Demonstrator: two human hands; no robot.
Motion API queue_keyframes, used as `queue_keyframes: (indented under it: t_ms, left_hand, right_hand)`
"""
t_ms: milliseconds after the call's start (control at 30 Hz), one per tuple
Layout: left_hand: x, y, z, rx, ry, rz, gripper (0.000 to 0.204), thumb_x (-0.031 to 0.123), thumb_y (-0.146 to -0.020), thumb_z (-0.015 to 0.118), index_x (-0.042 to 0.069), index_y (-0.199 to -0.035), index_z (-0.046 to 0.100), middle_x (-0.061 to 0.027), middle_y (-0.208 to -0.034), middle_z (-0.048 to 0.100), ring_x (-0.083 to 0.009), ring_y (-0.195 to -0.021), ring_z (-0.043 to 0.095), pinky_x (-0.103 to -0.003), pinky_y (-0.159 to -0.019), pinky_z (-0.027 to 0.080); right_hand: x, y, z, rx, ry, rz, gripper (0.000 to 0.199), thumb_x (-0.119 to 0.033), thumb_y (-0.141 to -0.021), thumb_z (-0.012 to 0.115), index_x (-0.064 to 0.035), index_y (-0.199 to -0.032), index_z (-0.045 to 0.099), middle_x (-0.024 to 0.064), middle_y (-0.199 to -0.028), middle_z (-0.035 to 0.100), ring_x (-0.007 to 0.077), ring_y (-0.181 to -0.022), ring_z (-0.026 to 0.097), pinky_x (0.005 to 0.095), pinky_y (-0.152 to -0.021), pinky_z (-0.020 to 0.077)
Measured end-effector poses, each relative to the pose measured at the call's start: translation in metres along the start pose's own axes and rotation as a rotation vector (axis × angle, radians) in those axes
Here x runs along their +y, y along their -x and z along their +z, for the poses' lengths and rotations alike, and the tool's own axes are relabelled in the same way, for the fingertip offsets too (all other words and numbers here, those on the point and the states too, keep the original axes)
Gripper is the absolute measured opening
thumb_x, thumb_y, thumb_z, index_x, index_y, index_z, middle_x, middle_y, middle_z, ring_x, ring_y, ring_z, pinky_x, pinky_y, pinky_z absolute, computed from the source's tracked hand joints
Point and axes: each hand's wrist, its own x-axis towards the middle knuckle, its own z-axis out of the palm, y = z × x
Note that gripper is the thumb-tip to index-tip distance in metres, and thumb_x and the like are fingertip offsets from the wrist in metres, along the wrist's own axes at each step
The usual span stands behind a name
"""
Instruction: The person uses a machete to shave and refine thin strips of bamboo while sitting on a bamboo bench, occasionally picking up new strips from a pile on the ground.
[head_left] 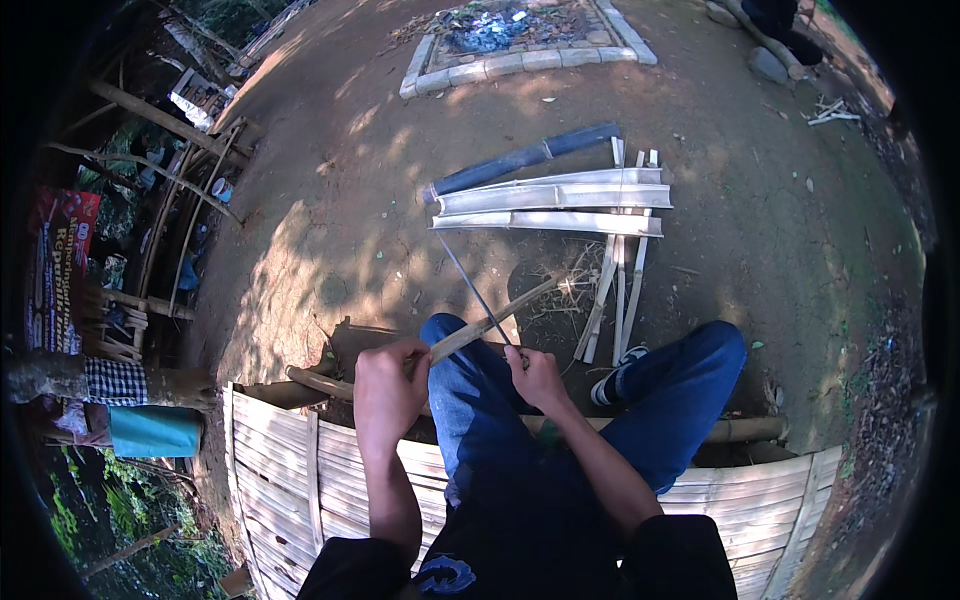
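My left hand (388,388) is closed round one end of a narrow bamboo strip (523,298), which slants up to the right over my left knee. A long, thin-bladed knife (461,268) is gripped by its handle in my closed right hand (538,378). Its dark blade points away to the upper left and crosses the strip about midway along. Whether the edge bites into the bamboo cannot be made out. Below the strip's far end, thin shavings (570,290) lie scattered on the ground. The knife's handle is mostly hidden by my fingers.
Beyond my knees lie split bamboo halves (555,197), a dark bamboo pole (530,160) and several narrow slats (622,290). A brick-edged fire pit (530,62) holds ash farther off. I sit on a slatted bamboo bench (275,465). A bamboo railing (180,215) stands at left.
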Motion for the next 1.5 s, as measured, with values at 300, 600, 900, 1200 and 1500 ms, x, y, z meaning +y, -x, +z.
queue_keyframes:
  t_ms: [300, 600, 900, 1200, 1500]
  left_hand:
    - [0.003, -0.005, -0.001, -0.006, 0.016, -0.057, 0.007, 0.000, -0.076, 0.068, -0.002, -0.082, 0.067, -0.0178, -0.074, 0.067, -0.0318, -0.068, 0.068, -0.035, -0.064, 0.052]
    - [-0.018, -0.005, -0.004, 0.046, 0.029, -0.183, 0.007, -0.002, -0.075, 0.069, -0.002, -0.082, 0.067, -0.0143, -0.074, 0.069, -0.0236, -0.074, 0.071, -0.030, -0.071, 0.054]
    - [-0.014, -0.029, 0.000, 0.071, -0.016, -0.241, 0.012, 0.003, -0.073, 0.070, 0.000, -0.084, 0.069, -0.0148, -0.076, 0.069, -0.0243, -0.073, 0.070, -0.031, -0.072, 0.054]
    - [-0.008, -0.010, 0.006, 0.109, 0.037, -0.178, 0.009, 0.001, -0.072, 0.070, 0.000, -0.081, 0.067, -0.0168, -0.072, 0.067, -0.0303, -0.067, 0.068, -0.035, -0.065, 0.053]
    - [0.011, -0.007, 0.013, 0.109, -0.005, -0.095, 0.010, 0.003, -0.075, 0.071, 0.000, -0.083, 0.067, -0.0161, -0.071, 0.067, -0.0281, -0.067, 0.069, -0.032, -0.062, 0.053]
  right_hand:
    - [-0.007, 0.016, 0.005, -0.131, -0.215, -0.172, 0.051, -0.039, -0.093, 0.053, 0.0054, -0.071, 0.062, 0.0228, -0.055, 0.054, 0.0380, -0.054, 0.057, 0.0419, -0.052, 0.0431]
    - [0.016, -0.005, 0.024, -0.049, -0.053, 0.057, 0.056, -0.044, -0.094, 0.050, 0.0068, -0.074, 0.062, 0.0277, -0.063, 0.056, 0.0447, -0.064, 0.060, 0.0460, -0.058, 0.0446]
    - [0.018, -0.005, 0.016, -0.138, -0.079, -0.077, 0.052, -0.041, -0.093, 0.052, 0.0068, -0.077, 0.064, 0.0245, -0.060, 0.056, 0.0407, -0.060, 0.061, 0.0437, -0.057, 0.0441]
    - [0.013, 0.004, 0.003, -0.208, -0.145, -0.021, 0.051, -0.040, -0.094, 0.051, 0.0054, -0.075, 0.062, 0.0201, -0.057, 0.056, 0.0307, -0.056, 0.061, 0.0377, -0.054, 0.0434]
    - [0.045, -0.015, 0.009, -0.069, -0.086, 0.250, 0.062, -0.049, -0.095, 0.044, 0.0058, -0.070, 0.061, 0.0172, -0.054, 0.056, 0.0306, -0.053, 0.058, 0.0436, -0.057, 0.0429]
